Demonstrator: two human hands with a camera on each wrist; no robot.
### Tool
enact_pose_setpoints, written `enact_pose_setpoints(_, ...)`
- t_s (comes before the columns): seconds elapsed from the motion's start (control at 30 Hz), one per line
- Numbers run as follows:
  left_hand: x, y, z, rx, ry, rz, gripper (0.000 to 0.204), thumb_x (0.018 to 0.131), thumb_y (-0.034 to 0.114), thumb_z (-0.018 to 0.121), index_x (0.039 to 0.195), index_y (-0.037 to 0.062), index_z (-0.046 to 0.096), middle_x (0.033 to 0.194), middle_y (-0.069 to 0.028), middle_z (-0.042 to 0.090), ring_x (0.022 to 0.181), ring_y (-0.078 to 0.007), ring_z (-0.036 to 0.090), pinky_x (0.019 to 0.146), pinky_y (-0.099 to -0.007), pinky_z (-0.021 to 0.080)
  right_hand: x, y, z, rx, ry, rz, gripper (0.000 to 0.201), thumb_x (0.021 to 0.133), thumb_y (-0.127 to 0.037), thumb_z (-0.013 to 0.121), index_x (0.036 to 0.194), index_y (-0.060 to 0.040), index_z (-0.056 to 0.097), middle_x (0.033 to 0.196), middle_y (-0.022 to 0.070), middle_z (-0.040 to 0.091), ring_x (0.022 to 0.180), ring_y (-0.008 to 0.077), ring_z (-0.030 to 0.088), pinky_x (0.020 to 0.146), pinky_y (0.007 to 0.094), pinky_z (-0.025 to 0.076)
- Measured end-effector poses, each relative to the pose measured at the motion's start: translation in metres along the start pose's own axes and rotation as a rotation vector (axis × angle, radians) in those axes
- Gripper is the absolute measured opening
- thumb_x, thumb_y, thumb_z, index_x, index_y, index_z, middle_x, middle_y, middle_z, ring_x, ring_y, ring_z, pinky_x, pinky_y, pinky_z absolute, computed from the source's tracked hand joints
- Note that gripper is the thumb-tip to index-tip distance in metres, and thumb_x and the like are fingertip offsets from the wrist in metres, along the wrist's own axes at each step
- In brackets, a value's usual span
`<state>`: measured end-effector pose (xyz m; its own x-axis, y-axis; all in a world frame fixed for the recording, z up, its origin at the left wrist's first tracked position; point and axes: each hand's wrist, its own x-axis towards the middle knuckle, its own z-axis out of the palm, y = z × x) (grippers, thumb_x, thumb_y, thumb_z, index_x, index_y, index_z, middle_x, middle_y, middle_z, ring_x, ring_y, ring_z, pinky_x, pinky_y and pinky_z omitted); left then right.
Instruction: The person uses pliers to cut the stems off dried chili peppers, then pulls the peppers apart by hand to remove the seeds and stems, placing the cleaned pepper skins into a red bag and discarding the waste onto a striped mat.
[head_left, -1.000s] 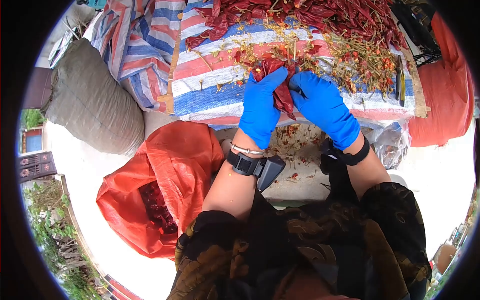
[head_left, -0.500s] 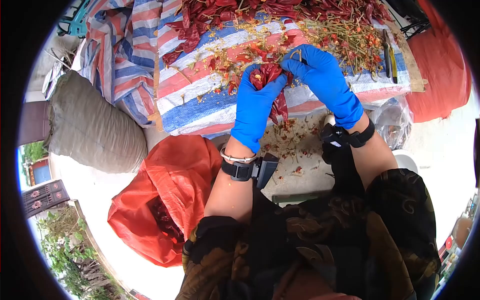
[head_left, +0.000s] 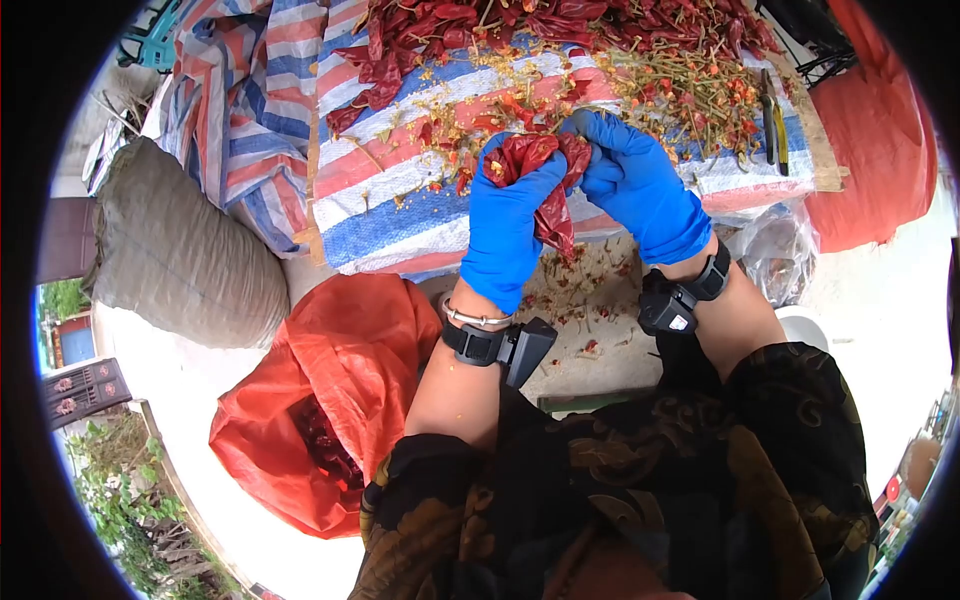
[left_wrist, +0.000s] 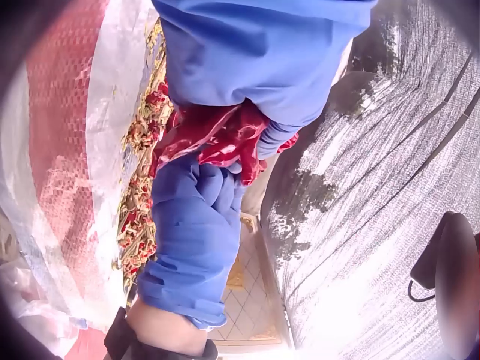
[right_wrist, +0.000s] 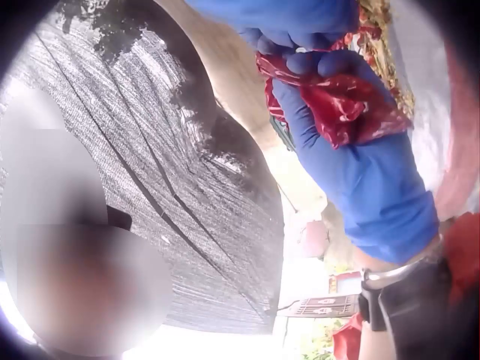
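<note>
My left hand (head_left: pixel 505 230), in a blue glove, grips several wrinkled dried red chilies (head_left: pixel 555 215) over the near edge of the striped sheet. Some of them hang below its fingers. My right hand (head_left: pixel 645 185), gloved the same, meets the bunch from the right, with thumb and fingers pinching a chili at its end. In the left wrist view, the curled fingers of the right hand (left_wrist: pixel 196 217) press up against the red skins (left_wrist: pixel 217 135). The right wrist view shows the left thumb laid along the chilies (right_wrist: pixel 345 109); the pinched end is mostly hidden.
A red, white and blue striped sheet (head_left: pixel 370 235) bears a heap of dried chilies (head_left: pixel 560 18) and loose stems (head_left: pixel 690 100). Pruning-type cutters (head_left: pixel 775 125) lie at its right. An open red bag (head_left: pixel 350 350) of chilies and a full grey sack (head_left: pixel 190 245) stand left.
The head view has shifted. My right hand held a curved stem up half a second ago; now the stem is out of sight and its fingers are back on the chilies.
</note>
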<state>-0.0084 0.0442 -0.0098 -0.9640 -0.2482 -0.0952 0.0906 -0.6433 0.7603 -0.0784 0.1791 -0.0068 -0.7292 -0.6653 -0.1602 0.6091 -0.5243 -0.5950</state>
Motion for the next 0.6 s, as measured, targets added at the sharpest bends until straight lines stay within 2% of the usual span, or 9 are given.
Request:
enact_pose_setpoints(0.03,0.000,0.003,-0.001,0.020,-0.006,-0.077,0.032,0.072,0.001,0.068,0.100,0.0057,0.054,0.092,-0.0040,0.060,0.081,-0.0114,0.058,0.073,-0.0253,0.048,-0.001,-0.005,0.005,-0.271,0.091,-0.128,0.012,0.083,-0.013,0.058,0.087,-0.0027,0.062,0.062,-0.0003,0.049,0.049,0.0059,0.039,0.045,0.0205,0.030)
enact_pose_setpoints(0.07,-0.001,0.004,-0.001,0.039,-0.011,-0.156,0.031,0.072,0.002,0.069,0.099,0.0051,0.054,0.091,-0.0041,0.061,0.080,-0.0116,0.058,0.073,-0.0250,0.048,-0.001,-0.008,0.009,-0.274,0.091,-0.128,0.012,0.083,-0.013,0.058,0.087,-0.0027,0.062,0.062,-0.0003,0.049,0.049,0.0059,0.039,0.045,0.0205,0.030)
enact_pose_setpoints(0.13,-0.004,0.007,0.002,0.118,-0.035,-0.133,0.030,0.072,0.002,0.069,0.098,0.0044,0.055,0.090,-0.0040,0.061,0.079,-0.0117,0.058,0.072,-0.0249,0.048,-0.001,-0.011,0.014,-1.049,0.048,-0.613,0.010,0.081,-0.012,0.059,0.084,-0.0024,0.063,0.069,0.0034,0.057,0.059,0.0097,0.049,0.054,0.0241,0.040)
enact_pose_setpoints(0.17,-0.006,0.008,0.004,0.199,-0.060,-0.111,0.028,0.072,0.002,0.069,0.097,0.0037,0.056,0.089,-0.0039,0.061,0.078,-0.0119,0.058,0.071,-0.0248,0.048,-0.005,-0.013,0.017,-1.097,0.078,-0.559,0.009,0.081,-0.010,0.059,0.085,-0.0021,0.062,0.074,0.0053,0.059,0.069,0.0128,0.054,0.062,0.0273,0.044)
enact_pose_setpoints(0.3,-0.008,0.012,0.009,0.347,-0.074,-0.088,0.025,0.072,0.003,0.069,0.094,0.0034,0.057,0.086,-0.0031,0.062,0.073,-0.0111,0.058,0.066,-0.0235,0.047,-0.008,-0.007,0.016,-1.060,0.050,-0.589,0.010,0.081,-0.011,0.058,0.084,-0.0026,0.063,0.075,0.0047,0.060,0.067,0.0119,0.053,0.062,0.0259,0.044)
enact_pose_setpoints(0.37,-0.007,0.011,0.004,0.207,-0.116,-0.168,0.021,0.073,0.005,0.069,0.091,0.0035,0.058,0.082,-0.0032,0.062,0.067,-0.0099,0.056,0.062,-0.0223,0.046,-0.010,-0.005,0.020,-0.459,0.147,-0.216,0.011,0.082,-0.013,0.058,0.085,-0.0034,0.062,0.069,0.0030,0.058,0.061,0.0126,0.053,0.059,0.0260,0.045)
enact_pose_setpoints(0.5,-0.006,0.006,0.002,0.107,-0.127,-0.150,0.019,0.073,0.004,0.068,0.090,0.0037,0.059,0.079,-0.0037,0.062,0.065,-0.0097,0.055,0.058,-0.0218,0.045,-0.006,0.004,0.019,-0.145,0.069,-0.029,0.015,0.085,-0.019,0.055,0.084,-0.0049,0.060,0.055,-0.0034,0.043,0.047,0.0066,0.034,0.048,0.0218,0.030)
enact_pose_setpoints(0.57,-0.006,0.005,0.002,0.044,-0.098,-0.156,0.019,0.073,0.004,0.067,0.090,0.0035,0.058,0.079,-0.0045,0.062,0.065,-0.0110,0.056,0.058,-0.0225,0.045,-0.009,0.006,0.034,-0.020,0.291,0.029,0.016,0.085,-0.021,0.056,0.080,-0.0064,0.059,0.049,-0.0036,0.037,0.041,0.0081,0.030,0.045,0.0236,0.030)
enact_pose_setpoints(0.6,-0.006,0.004,0.002,0.045,-0.097,-0.156,0.019,0.073,0.004,0.067,0.090,0.0035,0.058,0.079,-0.0045,0.062,0.065,-0.0110,0.056,0.058,-0.0225,0.045,-0.008,0.007,0.031,-0.019,0.291,0.029,0.016,0.085,-0.021,0.056,0.080,-0.0064,0.059,0.049,-0.0036,0.037,0.041,0.0081,0.030,0.045,0.0236,0.030)
